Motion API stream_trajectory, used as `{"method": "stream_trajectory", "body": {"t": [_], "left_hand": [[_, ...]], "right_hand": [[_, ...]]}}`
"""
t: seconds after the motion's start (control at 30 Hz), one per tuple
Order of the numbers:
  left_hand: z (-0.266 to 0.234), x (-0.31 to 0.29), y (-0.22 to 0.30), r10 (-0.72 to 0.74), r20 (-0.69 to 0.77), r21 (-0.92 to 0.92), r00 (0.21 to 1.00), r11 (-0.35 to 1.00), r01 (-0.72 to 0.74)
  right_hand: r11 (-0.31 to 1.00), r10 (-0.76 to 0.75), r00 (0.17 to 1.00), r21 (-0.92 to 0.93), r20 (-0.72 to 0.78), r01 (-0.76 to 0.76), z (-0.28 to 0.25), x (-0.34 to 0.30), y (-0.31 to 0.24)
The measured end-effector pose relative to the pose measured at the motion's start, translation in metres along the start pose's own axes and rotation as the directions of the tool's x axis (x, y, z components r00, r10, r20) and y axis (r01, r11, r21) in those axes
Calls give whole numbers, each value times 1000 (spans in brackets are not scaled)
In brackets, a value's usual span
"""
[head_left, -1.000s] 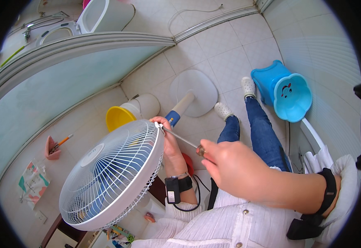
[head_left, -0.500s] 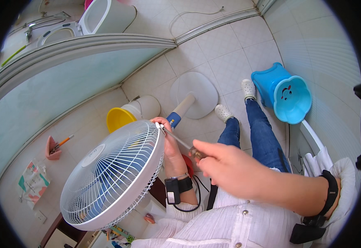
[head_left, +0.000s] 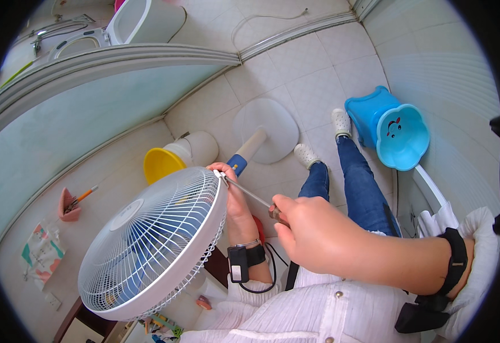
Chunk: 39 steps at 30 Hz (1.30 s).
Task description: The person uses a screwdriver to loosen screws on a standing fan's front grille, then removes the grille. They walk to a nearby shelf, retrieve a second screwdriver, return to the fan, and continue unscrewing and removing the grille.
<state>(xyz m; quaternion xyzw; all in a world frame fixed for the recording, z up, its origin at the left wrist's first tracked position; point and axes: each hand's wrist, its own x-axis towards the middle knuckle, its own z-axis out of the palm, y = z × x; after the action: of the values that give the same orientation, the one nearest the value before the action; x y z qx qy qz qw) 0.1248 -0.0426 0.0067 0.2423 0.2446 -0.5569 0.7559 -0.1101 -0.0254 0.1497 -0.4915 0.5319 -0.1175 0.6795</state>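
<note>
A white electric fan (head_left: 164, 240) stands tilted before me, its round wire guard facing up. My left hand (head_left: 235, 194) is closed around the guard's rim, fingers at a small white clip (head_left: 220, 174). My right hand (head_left: 324, 234) grips a screwdriver (head_left: 248, 191) by its brownish handle, partly hidden in the fingers. The screwdriver's thin metal shaft points left, its tip at the clip beside my left fingers. Below the guard, the fan's blue-and-white pole (head_left: 244, 155) runs down to a broad white base (head_left: 274, 131) on the floor.
A blue bucket (head_left: 370, 114) stands right of my feet, with a light-blue flower-shaped basin (head_left: 403, 137) at it. Left of the base lies a white bucket with a yellow opening (head_left: 161, 166). A frosted partition (head_left: 112, 94) crosses the upper left; a toilet (head_left: 147, 23) is beyond.
My right hand has shifted slightly, and its fingers sit differently round the screwdriver handle. The screwdriver tip stays at the clip, and my left hand keeps its hold on the rim.
</note>
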Motion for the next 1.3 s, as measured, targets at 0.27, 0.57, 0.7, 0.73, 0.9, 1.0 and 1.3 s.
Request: {"method": "stream_trajectory", "body": {"t": [0.27,0.57,0.7,0.73,0.9,1.0,1.3], "left_hand": [[12,-6,-11,80,-23,116,997,990,-77],[2,-4,-1,-27,24,19,999,999,26],[1,-9,4,-102,6,40,995,994,101],[2,-13,5,-144,-18,95,989,985,145],[10,-25,9,-172,-1,315,985,935,164],[12,-27,7,-221,-5,264,975,940,214],[10,-30,0,-174,14,278,985,947,163]], "right_hand": [[614,-341,940,-758,-3,220,10,-9,-14],[878,74,988,462,133,-128,-28,-8,2],[352,240,850,774,470,-527,-32,-3,2],[402,216,876,778,432,-483,-32,-3,1],[611,212,913,682,347,-401,-27,-3,-5],[621,234,912,670,336,-407,-28,3,-2],[581,312,888,672,337,-459,-19,3,3]]}}
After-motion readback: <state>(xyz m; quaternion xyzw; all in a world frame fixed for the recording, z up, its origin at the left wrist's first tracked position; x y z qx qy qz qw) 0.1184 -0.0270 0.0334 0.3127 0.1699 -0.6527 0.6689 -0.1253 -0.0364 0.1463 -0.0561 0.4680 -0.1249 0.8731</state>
